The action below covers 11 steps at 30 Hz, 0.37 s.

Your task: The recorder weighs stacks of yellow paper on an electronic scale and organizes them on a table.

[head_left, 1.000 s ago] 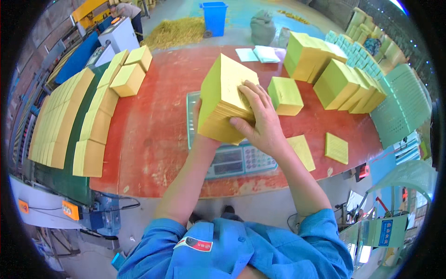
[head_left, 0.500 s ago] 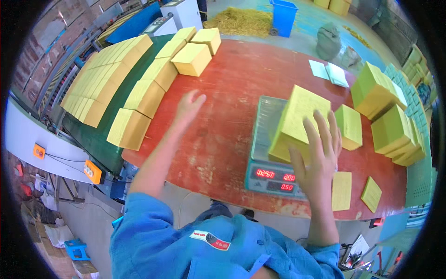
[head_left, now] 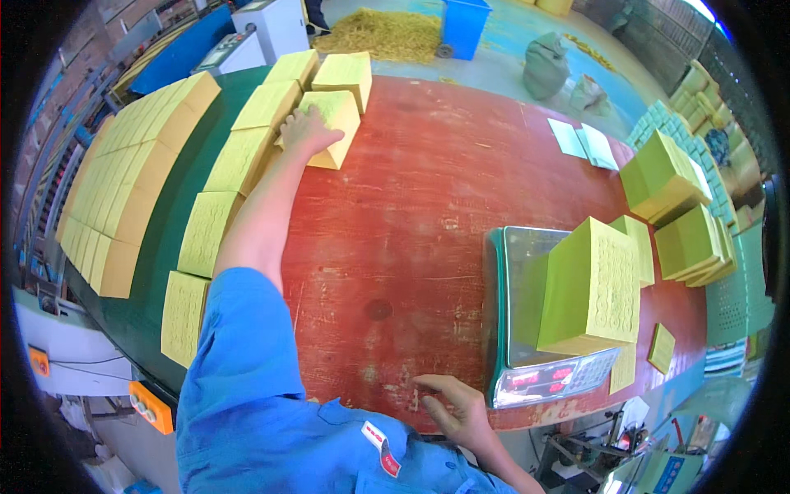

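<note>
At the far left of the red table, my left hand [head_left: 309, 133] lies with spread fingers over the near top edge of a block of yellow paper sheets [head_left: 331, 148]. Its thumb points right, and the block rests on the table. My right hand [head_left: 461, 413] is low at the table's front edge, left of a digital scale [head_left: 496, 329]; its fingers are loosely bent and apart, with nothing in them. A large yellow paper stack [head_left: 588, 288] stands on the scale, tilted in view and covering part of its pan.
More yellow blocks [head_left: 218, 222] line the green strip [head_left: 164, 239] on the left, beside a long packed row [head_left: 123, 177]. Right of the scale are yellow stacks [head_left: 658, 181], a loose yellow pad [head_left: 661, 348] and pale sheets [head_left: 580, 142]. A blue bin [head_left: 465, 29] stands beyond.
My left hand has reached forward onto the yellow block. My right hand has left the stack on the scale and dropped toward the table's front edge. The view has turned.
</note>
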### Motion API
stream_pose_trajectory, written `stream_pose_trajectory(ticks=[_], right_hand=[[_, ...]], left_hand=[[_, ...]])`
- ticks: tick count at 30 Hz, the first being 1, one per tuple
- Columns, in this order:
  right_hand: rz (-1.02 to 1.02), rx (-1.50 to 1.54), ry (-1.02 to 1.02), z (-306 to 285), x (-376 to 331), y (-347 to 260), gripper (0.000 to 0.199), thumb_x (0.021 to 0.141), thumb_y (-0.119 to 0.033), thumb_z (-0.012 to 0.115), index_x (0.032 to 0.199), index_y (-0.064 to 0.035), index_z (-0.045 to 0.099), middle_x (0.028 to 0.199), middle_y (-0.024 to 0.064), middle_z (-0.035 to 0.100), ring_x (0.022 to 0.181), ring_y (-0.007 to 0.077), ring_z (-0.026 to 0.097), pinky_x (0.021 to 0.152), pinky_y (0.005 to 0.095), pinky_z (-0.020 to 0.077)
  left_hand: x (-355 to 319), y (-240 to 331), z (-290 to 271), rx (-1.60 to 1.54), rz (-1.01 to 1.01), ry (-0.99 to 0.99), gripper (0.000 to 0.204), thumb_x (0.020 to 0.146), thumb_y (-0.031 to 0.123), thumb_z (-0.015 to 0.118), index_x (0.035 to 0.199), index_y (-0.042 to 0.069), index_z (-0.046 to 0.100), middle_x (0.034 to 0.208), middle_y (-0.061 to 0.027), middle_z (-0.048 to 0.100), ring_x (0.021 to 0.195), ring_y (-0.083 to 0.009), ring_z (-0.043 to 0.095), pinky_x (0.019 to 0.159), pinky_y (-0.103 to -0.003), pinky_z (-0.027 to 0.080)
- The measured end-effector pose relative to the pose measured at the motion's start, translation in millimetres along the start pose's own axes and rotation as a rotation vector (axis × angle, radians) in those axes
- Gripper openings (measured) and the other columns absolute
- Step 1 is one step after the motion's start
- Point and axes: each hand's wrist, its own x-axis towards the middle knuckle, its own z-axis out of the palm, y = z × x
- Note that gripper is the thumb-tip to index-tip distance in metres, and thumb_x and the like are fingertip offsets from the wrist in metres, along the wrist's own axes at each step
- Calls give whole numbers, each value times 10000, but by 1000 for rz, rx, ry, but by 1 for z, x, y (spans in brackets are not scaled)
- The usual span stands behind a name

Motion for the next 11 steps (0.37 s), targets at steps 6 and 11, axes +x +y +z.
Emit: stream_pose_trajectory(ticks=[6,11], right_hand=[[-9,63,34,-10,19,-16,330,845,-46,660,1169,-6,617,1121,184,652,1043,280,651,894,358,507],[-331,-226,282,-28,64,-38,457,843,-80,675,1278,-36,541,1275,204,567,1204,331,550,1012,406,437]], left_hand=[[-119,-8,3,-20,543,-64,991,660,498,740,1471,104,328,1498,-229,308,1359,-399,341,1102,-512,307],[-274,-28,-39,-145,1100,-230,1035,621,383,817,1484,113,312,1514,-219,285,1402,-389,284,1144,-513,247]])
